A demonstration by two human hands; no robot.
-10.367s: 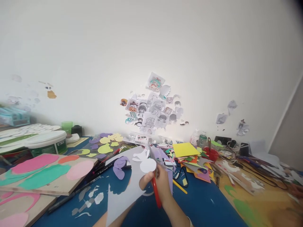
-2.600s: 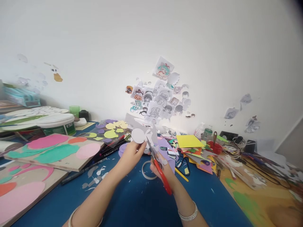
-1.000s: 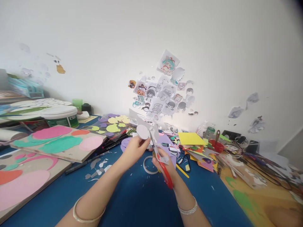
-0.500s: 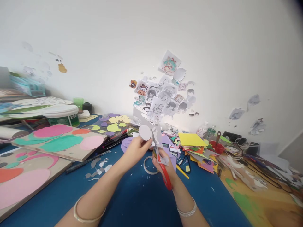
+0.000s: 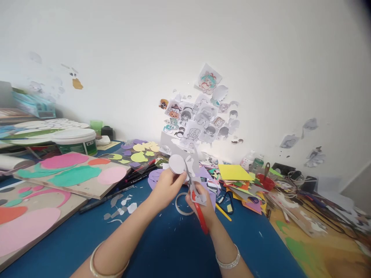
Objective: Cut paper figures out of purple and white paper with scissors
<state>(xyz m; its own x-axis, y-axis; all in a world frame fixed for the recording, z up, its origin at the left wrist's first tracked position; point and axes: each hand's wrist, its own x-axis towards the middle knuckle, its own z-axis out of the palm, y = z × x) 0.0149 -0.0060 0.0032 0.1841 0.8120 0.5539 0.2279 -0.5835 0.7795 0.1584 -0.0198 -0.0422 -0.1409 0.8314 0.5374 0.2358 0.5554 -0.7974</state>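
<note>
Between my left thumb and fingers is a piece of pale paper point(image 5: 176, 164) with a rounded edge; my left hand point(image 5: 169, 185) is closed on it from the left. My right hand point(image 5: 199, 199) grips red-handled scissors point(image 5: 202, 218), whose blades point up and away against the right edge of the paper. A grey-white strip of the paper hangs over the scissors and my right fingers, hiding part of them. On the blue tabletop point(image 5: 174, 251) just below my hands lies a pale ring point(image 5: 182, 204), perhaps a roll of tape.
Boards with coloured paper shapes point(image 5: 74, 170) and a white-lidded tub point(image 5: 74, 141) stand left. Grey and white scraps point(image 5: 121, 206) lie nearer. To the right are a coloured paper stack point(image 5: 236, 172), a yellow pencil point(image 5: 223, 212) and a red cup point(image 5: 265, 181). Drawings point(image 5: 193, 131) cover the wall.
The paper in my left hand has turned and shifted slightly left. My right hand with the scissors has moved a little left. Both hands keep their hold.
</note>
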